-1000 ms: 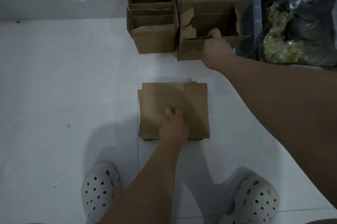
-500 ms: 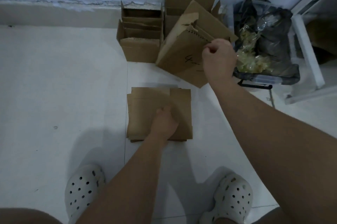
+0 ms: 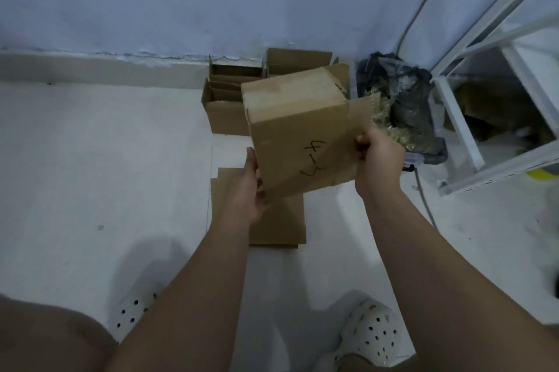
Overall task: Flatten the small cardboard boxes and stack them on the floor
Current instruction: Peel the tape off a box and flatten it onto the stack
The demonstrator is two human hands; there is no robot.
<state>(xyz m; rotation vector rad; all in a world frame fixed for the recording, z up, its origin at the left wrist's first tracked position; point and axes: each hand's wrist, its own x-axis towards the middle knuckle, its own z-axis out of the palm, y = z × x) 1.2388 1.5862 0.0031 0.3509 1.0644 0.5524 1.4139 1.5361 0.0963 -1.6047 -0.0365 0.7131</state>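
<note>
At frame centre, you hold the unflattened box (image 3: 302, 135) above the flat stack (image 3: 272, 220) on the floor. Your left hand (image 3: 252, 187) grips its lower corner and your right hand (image 3: 378, 156) pinches a side flap. If that flap tears, the box may drop and knock the stack askew.

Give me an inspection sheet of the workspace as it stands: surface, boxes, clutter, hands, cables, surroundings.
Surface: white tiled floor, a few dark specks.
Job's things: marked box not yet flattened, held above the flattened stack; open boxes stand against the wall.
Clutter: dark plastic bag to the right of the boxes.
Hands: left hand grips the marked box's lower left corner; right hand pinches its right flap.
Cables: grey cable runs down the wall behind the bag.
Surroundings: white metal rack at right; white clogs on the person's feet.
</note>
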